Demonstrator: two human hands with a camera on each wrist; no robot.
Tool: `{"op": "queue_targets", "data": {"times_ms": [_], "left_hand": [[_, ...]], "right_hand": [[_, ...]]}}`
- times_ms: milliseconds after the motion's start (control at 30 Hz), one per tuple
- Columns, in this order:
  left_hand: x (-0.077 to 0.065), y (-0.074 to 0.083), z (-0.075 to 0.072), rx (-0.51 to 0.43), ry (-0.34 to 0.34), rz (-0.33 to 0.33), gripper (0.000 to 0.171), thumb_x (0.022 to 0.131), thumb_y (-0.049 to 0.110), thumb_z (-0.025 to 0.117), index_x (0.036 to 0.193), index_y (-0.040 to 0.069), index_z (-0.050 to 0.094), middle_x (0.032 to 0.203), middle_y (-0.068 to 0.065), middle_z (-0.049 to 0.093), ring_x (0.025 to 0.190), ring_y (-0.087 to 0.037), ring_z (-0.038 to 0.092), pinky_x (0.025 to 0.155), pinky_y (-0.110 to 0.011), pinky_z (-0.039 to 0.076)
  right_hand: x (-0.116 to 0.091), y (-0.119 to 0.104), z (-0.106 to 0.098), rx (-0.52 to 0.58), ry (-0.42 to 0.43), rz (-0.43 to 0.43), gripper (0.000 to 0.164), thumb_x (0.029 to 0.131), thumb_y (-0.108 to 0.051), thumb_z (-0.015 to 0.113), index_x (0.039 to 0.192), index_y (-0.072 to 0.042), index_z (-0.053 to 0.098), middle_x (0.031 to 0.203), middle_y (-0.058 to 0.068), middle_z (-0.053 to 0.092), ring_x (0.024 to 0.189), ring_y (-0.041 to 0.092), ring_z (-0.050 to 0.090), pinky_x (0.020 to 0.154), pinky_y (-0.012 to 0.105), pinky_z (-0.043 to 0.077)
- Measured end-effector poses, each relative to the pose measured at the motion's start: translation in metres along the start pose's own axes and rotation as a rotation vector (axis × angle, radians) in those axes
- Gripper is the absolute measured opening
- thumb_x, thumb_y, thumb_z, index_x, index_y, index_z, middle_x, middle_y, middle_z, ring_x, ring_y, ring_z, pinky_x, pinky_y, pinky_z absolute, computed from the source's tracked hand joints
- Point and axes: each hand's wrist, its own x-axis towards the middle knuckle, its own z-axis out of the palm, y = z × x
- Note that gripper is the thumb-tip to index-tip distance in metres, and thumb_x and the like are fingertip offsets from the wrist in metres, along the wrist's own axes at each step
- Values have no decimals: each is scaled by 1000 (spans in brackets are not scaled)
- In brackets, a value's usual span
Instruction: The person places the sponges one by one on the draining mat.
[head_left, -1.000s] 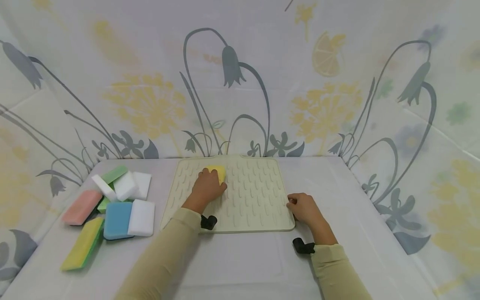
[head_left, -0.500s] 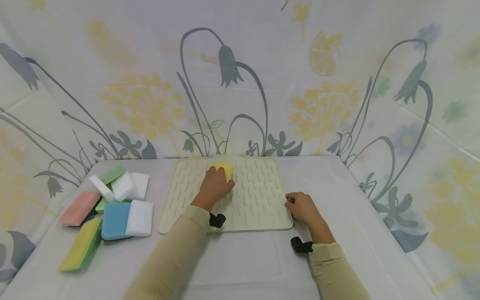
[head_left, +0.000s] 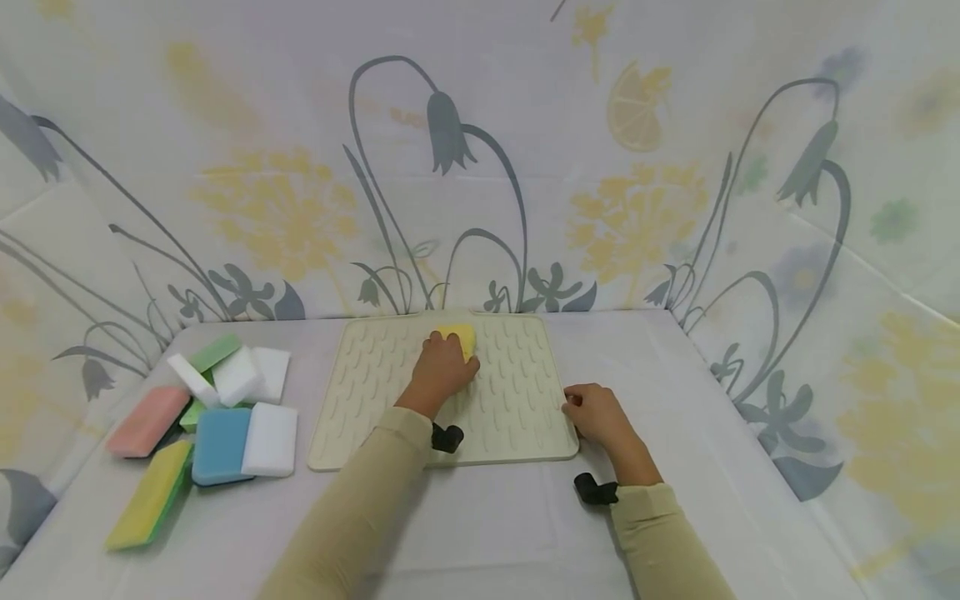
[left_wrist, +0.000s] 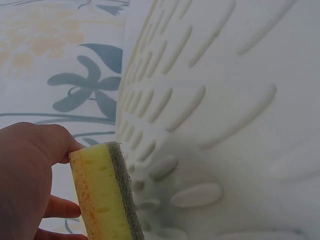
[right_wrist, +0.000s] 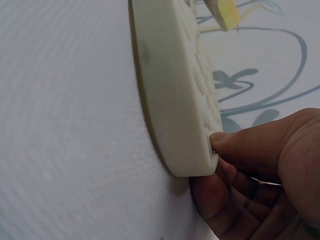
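Note:
My left hand (head_left: 441,371) grips a yellow sponge (head_left: 459,335) over the upper middle of a cream silicone mat (head_left: 517,408) with raised ridges. In the left wrist view, the sponge (left_wrist: 102,192) shows a grey scouring layer turned to the ridged surface, close against it, with the thumb and fingers along its other side. At the mat's right edge, my right hand (head_left: 602,417) pinches the border. Seen from the right wrist, that thumb (right_wrist: 240,147) lies on the ridged face near the mat's corner, with fingers beneath the rim.
To the left of the mat lies a loose group of sponges: a pink one (head_left: 148,421), a blue one (head_left: 219,446), a yellow-green one (head_left: 152,496), green ones, and several white blocks (head_left: 270,439). A flower-printed cloth (head_left: 622,208) rises behind the table (head_left: 510,533).
My left hand has slid the sponge rightward across the mat's upper part. The right hand keeps its pinch on the mat's edge. The head view has shifted slightly.

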Motion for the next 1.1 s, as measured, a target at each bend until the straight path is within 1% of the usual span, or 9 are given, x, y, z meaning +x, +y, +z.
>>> {"op": "queue_targets", "data": {"times_ms": [233,533,733,933,1100], "left_hand": [[2,10,2,-21,-22,-16,47,95,35,51,117,-6,56,116,-25,51,106,-39,52,88,-46,49],[8,17,11,-50,-6,-17,50,97,37,50,122,-6,54,120,-27,49,111,-40,51,93,-47,48],[11,24,13,-64,-7,-23,52,98,38,49,125,-6,53,123,-28,47,112,-41,51,93,-47,49],[12,30,15,-93,1,-21,50,97,37,50,121,-7,54,123,-29,47,111,-42,51,92,-46,49],[16,33,21,-103,5,-19,49,97,37,50,119,-6,55,120,-29,49,109,-40,52,91,-46,49]], "right_hand": [[1,0,2,10,-6,2,39,91,-14,60,126,3,62,92,8,66,72,16,56,59,26,45],[2,1,2,7,-6,3,38,91,-13,60,126,3,62,92,8,65,74,17,56,61,27,45],[0,-1,0,13,-3,0,37,91,-13,60,124,3,63,89,8,64,72,17,55,60,26,44],[-2,-3,-1,27,-9,15,37,91,-12,59,125,3,62,89,8,64,70,17,55,58,26,44],[-3,-3,-2,26,-7,22,38,91,-13,59,126,2,62,90,8,64,72,17,55,59,26,44]]}}
